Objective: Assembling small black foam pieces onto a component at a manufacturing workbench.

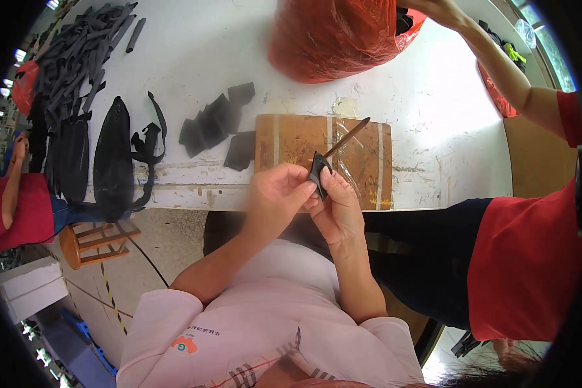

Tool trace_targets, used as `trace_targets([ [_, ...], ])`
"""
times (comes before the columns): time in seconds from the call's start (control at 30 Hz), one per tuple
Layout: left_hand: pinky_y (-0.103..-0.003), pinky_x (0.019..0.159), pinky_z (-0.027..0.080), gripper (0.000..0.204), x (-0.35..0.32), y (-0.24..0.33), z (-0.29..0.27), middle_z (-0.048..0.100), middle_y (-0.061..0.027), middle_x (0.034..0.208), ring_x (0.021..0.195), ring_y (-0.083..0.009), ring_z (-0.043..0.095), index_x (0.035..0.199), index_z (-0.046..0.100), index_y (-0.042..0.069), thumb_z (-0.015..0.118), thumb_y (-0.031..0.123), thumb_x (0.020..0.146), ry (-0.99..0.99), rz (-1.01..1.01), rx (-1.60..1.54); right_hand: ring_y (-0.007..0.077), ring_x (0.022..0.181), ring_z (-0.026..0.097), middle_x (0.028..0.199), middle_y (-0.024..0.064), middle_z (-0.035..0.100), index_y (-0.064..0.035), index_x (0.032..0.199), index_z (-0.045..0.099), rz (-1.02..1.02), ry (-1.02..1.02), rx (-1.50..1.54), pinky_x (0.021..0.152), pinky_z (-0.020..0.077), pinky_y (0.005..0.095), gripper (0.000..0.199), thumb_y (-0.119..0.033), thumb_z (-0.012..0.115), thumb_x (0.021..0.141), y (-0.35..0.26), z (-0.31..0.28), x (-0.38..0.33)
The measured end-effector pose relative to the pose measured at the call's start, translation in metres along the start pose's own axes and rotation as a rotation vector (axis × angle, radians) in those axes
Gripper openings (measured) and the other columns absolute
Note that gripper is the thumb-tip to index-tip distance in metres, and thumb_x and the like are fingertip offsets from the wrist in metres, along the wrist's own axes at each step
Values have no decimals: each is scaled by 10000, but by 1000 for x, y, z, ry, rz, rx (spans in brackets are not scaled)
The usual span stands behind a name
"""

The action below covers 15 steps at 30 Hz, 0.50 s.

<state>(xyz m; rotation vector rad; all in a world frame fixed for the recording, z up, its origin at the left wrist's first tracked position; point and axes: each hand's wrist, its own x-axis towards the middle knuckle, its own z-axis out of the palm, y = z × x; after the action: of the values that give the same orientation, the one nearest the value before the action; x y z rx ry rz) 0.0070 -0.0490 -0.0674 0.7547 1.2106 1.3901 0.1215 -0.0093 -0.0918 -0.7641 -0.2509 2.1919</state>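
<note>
Both my hands meet over the near edge of the white table (446, 152), in front of a worn brown board (291, 139). Pinched between their fingertips is a small black fabric piece (317, 169), which looks folded. My left hand (275, 194) grips its left side with thumb and fingers. On the other side my right hand (341, 210) has its thumb pressed on the fabric. A slim brownish pointed tool (349, 136) sticks out beyond the piece, up and to the right; its lower end is hidden. Left of the board lie several flat black fabric squares (216, 119).
A heap of black strips (87, 48) covers the far left, near black fabric pouches (114, 155) and a strap (152, 139). A red plastic bag (333, 39) stands at the back, with a co-worker's arm (498, 64) reaching to it. A wooden stool (90, 244) is left below.
</note>
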Motion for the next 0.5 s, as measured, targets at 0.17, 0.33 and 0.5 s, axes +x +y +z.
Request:
trace_targets([
  [0.17, -173, 563, 441, 48, 3, -3, -7, 588, -27, 703, 629, -53, 543, 834, 566, -42, 567, -34, 786, 104, 44, 168, 125, 630, 516, 775, 68, 547, -4, 899, 532, -422, 222, -862, 543, 418, 237, 188, -139, 614, 797, -1, -1, -3],
  [0.33, -152, 537, 406, 61, 3, 3, -6, 583, 0, 702, 606, -22, 510, 832, 572, -24, 575, -41, 774, 65, 116, 298, 183, 625, 516, 783, 97, 515, -1, 860, 566, -869, 22, -1338, 506, 408, 271, 172, -88, 651, 739, -6, 15, -17],
  [0.5, -171, 475, 410, 74, 1, -9, 3, 581, -25, 649, 549, -37, 519, 835, 568, -30, 567, -51, 764, 208, 500, 693, 245, 658, 514, 738, 81, 488, -17, 825, 555, -1190, 2, -1709, 499, 411, 335, 128, -15, 605, 707, -4, 16, -8],
])
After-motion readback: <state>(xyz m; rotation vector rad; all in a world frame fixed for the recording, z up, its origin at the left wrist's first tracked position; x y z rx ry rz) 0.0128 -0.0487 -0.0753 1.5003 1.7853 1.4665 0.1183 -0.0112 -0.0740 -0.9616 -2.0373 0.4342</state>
